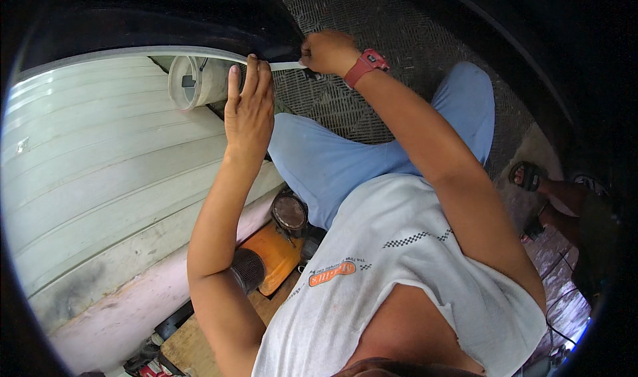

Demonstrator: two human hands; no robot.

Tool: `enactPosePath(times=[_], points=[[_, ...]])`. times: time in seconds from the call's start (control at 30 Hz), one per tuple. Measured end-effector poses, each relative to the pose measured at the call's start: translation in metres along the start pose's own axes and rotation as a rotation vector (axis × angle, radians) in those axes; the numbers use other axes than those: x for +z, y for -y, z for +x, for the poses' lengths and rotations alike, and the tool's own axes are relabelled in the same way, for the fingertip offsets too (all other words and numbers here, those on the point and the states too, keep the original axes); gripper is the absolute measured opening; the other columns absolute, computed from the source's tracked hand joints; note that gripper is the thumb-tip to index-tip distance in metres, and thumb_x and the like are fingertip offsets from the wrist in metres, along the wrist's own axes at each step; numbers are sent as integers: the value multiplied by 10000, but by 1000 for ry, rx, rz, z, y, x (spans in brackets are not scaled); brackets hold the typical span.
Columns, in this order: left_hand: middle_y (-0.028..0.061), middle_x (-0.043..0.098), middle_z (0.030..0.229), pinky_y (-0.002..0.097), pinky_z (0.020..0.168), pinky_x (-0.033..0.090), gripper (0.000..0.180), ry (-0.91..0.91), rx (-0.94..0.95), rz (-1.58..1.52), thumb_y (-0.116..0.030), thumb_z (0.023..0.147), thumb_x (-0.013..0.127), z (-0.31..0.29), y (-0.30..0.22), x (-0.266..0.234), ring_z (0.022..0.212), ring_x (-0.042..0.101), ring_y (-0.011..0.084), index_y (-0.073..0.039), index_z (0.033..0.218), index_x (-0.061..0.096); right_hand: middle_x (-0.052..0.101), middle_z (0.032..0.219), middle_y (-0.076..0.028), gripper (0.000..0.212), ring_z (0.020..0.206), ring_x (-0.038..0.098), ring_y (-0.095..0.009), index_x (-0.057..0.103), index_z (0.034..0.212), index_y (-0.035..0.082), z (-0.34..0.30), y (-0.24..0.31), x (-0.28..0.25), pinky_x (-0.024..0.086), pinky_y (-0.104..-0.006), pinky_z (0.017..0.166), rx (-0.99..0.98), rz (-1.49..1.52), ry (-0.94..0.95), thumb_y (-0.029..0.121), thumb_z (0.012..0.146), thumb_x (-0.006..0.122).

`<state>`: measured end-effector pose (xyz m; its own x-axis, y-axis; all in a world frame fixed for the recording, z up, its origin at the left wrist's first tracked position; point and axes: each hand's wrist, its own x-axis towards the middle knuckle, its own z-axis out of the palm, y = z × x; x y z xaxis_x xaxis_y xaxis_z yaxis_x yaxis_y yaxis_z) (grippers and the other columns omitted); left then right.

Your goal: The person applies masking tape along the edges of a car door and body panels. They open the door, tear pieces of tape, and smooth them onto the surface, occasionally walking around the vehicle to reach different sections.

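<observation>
A narrow white strip (286,66), perhaps tape, runs along the lower edge of a dark glossy panel (179,21) at the top left. My left hand (249,108) reaches up to it with fingers stretched out, the fingertips resting on the strip at the panel's edge. Just to the right, my right hand (330,52) is closed, its fingers pinching the strip's right end. A short span of strip shows between the two hands. On my right wrist is a red watch (369,64). The fingertips of the right hand are partly hidden.
A pale ribbed wall or shutter (113,144) stands at the left, with a whitish bucket (183,83) lying on its side nearby. An orange object (279,260) and dark round parts (290,212) lie below my left arm. Another person's sandalled foot (528,175) is at the right, on the floor.
</observation>
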<state>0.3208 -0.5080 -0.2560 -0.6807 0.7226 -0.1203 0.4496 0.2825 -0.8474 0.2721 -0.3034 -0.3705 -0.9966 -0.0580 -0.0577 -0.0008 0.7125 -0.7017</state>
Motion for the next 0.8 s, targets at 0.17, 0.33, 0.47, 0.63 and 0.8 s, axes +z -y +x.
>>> enactPosePath(times=[0.17, 0.33, 0.47, 0.63, 0.8], points=[[7, 510, 1562, 547, 1336, 64, 660, -22, -20, 26, -198, 941, 594, 0, -9, 8, 1552, 361, 176, -114, 1588, 497, 791, 1042, -192, 284, 1015, 764, -367, 825, 1037, 73, -5, 18, 3, 598, -511, 902, 54, -25, -45, 306, 880, 781], [30, 536, 1497, 534, 1335, 76, 643, -43, -56, -29, -190, 949, 582, 7, -26, 14, 1495, 421, 191, -104, 1581, 501, 786, 1071, -193, 292, 1038, 760, -372, 813, 1062, 74, -5, 22, 4, 597, -504, 912, 51, 11, -72, 300, 878, 791], [53, 534, 1483, 538, 1331, 108, 634, -65, -87, -115, -190, 948, 589, 16, -50, 25, 1465, 448, 218, -86, 1568, 507, 788, 877, -158, 285, 841, 775, -335, 826, 917, 69, -2, 15, 21, 616, -464, 787, -2, -27, -261, 347, 851, 825], [78, 538, 1469, 545, 1323, 145, 614, -90, -84, -141, -189, 959, 578, 18, -63, 28, 1458, 453, 250, -58, 1555, 502, 762, 775, -84, 353, 731, 732, -160, 815, 1063, 52, 9, -7, 8, 588, -323, 684, -22, 599, 50, 379, 931, 810], [92, 530, 1475, 549, 1320, 149, 608, -69, -74, -123, -182, 963, 567, 21, -64, 26, 1461, 449, 273, -49, 1552, 501, 783, 993, -130, 350, 880, 750, -216, 786, 1193, 102, 8, -40, -4, 597, -373, 787, -172, 365, 90, 352, 948, 793]])
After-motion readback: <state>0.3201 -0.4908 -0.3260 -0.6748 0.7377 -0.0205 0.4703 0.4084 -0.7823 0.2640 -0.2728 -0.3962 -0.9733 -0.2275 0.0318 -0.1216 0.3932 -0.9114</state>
